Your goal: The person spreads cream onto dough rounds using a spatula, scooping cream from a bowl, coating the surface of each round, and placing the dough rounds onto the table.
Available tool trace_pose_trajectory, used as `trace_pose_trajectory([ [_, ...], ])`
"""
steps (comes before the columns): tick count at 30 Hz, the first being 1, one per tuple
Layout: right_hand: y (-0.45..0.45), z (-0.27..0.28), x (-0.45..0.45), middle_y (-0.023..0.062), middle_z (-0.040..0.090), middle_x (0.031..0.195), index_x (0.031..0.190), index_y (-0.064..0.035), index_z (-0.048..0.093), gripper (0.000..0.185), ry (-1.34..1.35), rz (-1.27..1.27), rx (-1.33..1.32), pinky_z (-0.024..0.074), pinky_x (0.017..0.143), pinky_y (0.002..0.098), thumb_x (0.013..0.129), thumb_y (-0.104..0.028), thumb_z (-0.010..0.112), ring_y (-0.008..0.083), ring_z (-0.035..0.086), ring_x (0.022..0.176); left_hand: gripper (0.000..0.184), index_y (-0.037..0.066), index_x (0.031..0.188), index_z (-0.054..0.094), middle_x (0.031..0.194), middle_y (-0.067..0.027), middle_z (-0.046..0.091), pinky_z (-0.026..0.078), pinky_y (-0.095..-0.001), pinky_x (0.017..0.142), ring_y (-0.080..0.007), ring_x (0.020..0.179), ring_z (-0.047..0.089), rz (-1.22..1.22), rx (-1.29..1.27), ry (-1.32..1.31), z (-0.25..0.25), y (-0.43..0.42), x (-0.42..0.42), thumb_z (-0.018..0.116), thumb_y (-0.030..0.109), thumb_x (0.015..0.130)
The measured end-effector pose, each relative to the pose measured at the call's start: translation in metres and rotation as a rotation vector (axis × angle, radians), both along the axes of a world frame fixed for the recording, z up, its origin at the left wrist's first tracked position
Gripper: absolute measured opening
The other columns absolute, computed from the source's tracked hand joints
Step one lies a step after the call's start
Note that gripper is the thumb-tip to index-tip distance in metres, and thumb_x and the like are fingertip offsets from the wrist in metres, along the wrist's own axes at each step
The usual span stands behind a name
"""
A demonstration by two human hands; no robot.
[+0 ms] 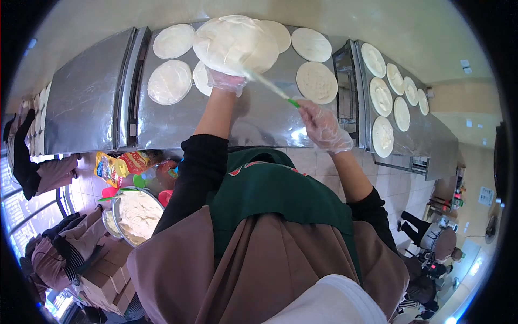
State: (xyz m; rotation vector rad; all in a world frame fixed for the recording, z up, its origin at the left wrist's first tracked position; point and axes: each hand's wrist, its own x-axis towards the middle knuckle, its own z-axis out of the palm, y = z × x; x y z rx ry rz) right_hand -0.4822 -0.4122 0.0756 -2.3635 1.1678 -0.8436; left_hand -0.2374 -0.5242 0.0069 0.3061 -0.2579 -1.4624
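Observation:
My left hand (pixel 226 82), in a clear plastic glove, is under the near edge of a large round flatbread (pixel 236 44) coated in white, raised over the metal counter (pixel 259 121). My right hand (pixel 322 125), also gloved, is closed round the green handle of a spreader (pixel 275 89). The spreader's far end is blurred and lies over the near right edge of the raised flatbread. More pale rounds lie on the counter, among them one at the right (pixel 317 82) and one at the left (pixel 169 82). The raised flatbread partly hides others.
At lower left stands a large bowl (pixel 137 216) of white cream, near packets (pixel 108 168) and red and green items. Further rounds lie on a counter at the right (pixel 404 135). Cardboard boxes (pixel 105 278) and several other people are around the edges.

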Motion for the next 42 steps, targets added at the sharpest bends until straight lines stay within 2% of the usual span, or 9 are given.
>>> trace_pose_trajectory([
  [2, -0.005, 0.02, -0.001, 0.01, 0.057, 0.072, 0.112, -0.0093, 0.056, 0.022, -0.009, -0.099, 0.16, 0.0447, 0.055, 0.0338, 0.09, -0.009, 0.054, 0.0218, 0.055, 0.059, 0.061, 0.015, 0.139, 0.033, 0.137, -0.0089, 0.044, 0.041, -0.0514, 0.099, -0.0302, 0.123, 0.045, -0.262, -0.284, 0.39, 0.006, 0.006, 0.006, 0.032, 0.054, 0.092],
  [5, -0.02, 0.012, -0.013, 0.0005, 0.049, 0.069, 0.111, -0.0054, 0.054, 0.019, -0.085, -0.192, 0.304, 0.0393, 0.053, 0.0242, 0.095, -0.014, 0.05, 0.0077, 0.044, 0.059, 0.062, 0.015, 0.14, 0.031, 0.14, -0.0089, 0.041, 0.041, -0.0505, 0.1, -0.03, 0.125, 0.043, -0.228, -0.282, 0.478, 0.001, 0.005, 0.008, 0.034, 0.054, 0.092],
  [11, -0.026, 0.013, -0.016, -0.0036, 0.047, 0.066, 0.107, -0.0077, 0.056, 0.017, -0.597, -0.287, 0.766, 0.0317, 0.042, 0.0196, 0.097, -0.019, 0.049, 0.0033, 0.038, 0.05, 0.058, 0.014, 0.14, 0.03, 0.141, -0.0102, 0.04, 0.043, -0.0487, 0.098, -0.0294, 0.125, 0.044, 0.017, -0.218, 0.027, -0.011, 0.007, 0.005, 0.034, 0.049, 0.094],
  [18, -0.033, 0.01, 0.018, -0.0042, 0.045, 0.064, 0.109, -0.0098, 0.056, 0.02, -0.652, -0.356, 0.835, 0.0311, 0.041, 0.0189, 0.097, -0.023, 0.047, 0.0028, 0.037, 0.047, 0.06, 0.014, 0.139, 0.035, 0.138, -0.0095, 0.043, 0.039, -0.0469, 0.102, -0.0282, 0.126, 0.043, -0.07, -0.086, 0.1, -0.027, 0.016, -0.009, 0.039, 0.051, 0.092],
  [21, -0.051, -0.026, 0.02, -0.002, 0.047, 0.062, 0.109, -0.0092, 0.055, 0.021, -0.664, -0.358, 0.702, 0.035, 0.043, 0.0247, 0.096, -0.023, 0.048, 0.0064, 0.041, 0.047, 0.059, 0.014, 0.139, 0.033, 0.139, -0.01, 0.042, 0.04, -0.0473, 0.102, -0.0284, 0.125, 0.044, -0.109, -0.054, 0.083, -0.026, 0.021, -0.017, 0.038, 0.051, 0.093],
  [26, -0.047, -0.018, 0.051, 0.0174, 0.057, 0.069, 0.104, -0.007, 0.055, 0.017, 0.04, -0.423, 0.161, 0.0438, 0.055, 0.0451, 0.09, -0.014, 0.048, 0.0345, 0.058, 0.06, 0.058, 0.015, 0.14, 0.031, 0.14, -0.0107, 0.041, 0.041, -0.0481, 0.101, -0.0287, 0.124, 0.045, -0.167, 0.007, 0.058, -0.027, 0.03, -0.026, 0.035, 0.05, 0.094],
  [36, -0.026, -0.007, 0.087, 0.0181, 0.057, 0.071, 0.108, -0.0066, 0.057, 0.02, -0.065, -0.055, 0.285, 0.0436, 0.059, 0.0399, 0.092, -0.013, 0.047, 0.0311, 0.056, 0.059, 0.057, 0.015, 0.14, 0.033, 0.139, -0.0119, 0.042, 0.04, -0.0485, 0.102, -0.0304, 0.124, 0.045, -0.324, -0.133, 0.382, -0.08, 0.022, -0.025, 0.031, 0.051, 0.095],
  [38, -0.03, -0.005, 0.078, 0.0166, 0.059, 0.072, 0.109, -0.0065, 0.057, 0.022, -0.061, -0.262, 0.508, 0.0444, 0.06, 0.0393, 0.093, -0.015, 0.046, 0.0283, 0.057, 0.059, 0.058, 0.015, 0.14, 0.034, 0.139, -0.0121, 0.042, 0.04, -0.0484, 0.102, -0.0307, 0.124, 0.045, -0.319, -0.141, 0.419, -0.08, 0.024, -0.023, 0.03, 0.051, 0.095],
  [42, -0.047, -0.031, 0.042, 0.0174, 0.054, 0.063, 0.103, -0.006, 0.057, 0.017, -0.129, -0.42, 0.318, 0.0423, 0.054, 0.0432, 0.091, -0.014, 0.049, 0.0323, 0.056, 0.056, 0.058, 0.015, 0.139, 0.035, 0.138, -0.0124, 0.043, 0.04, -0.0484, 0.102, -0.0311, 0.124, 0.045, -0.315, -0.159, 0.473, -0.077, 0.024, -0.019, 0.029, 0.053, 0.095],
])
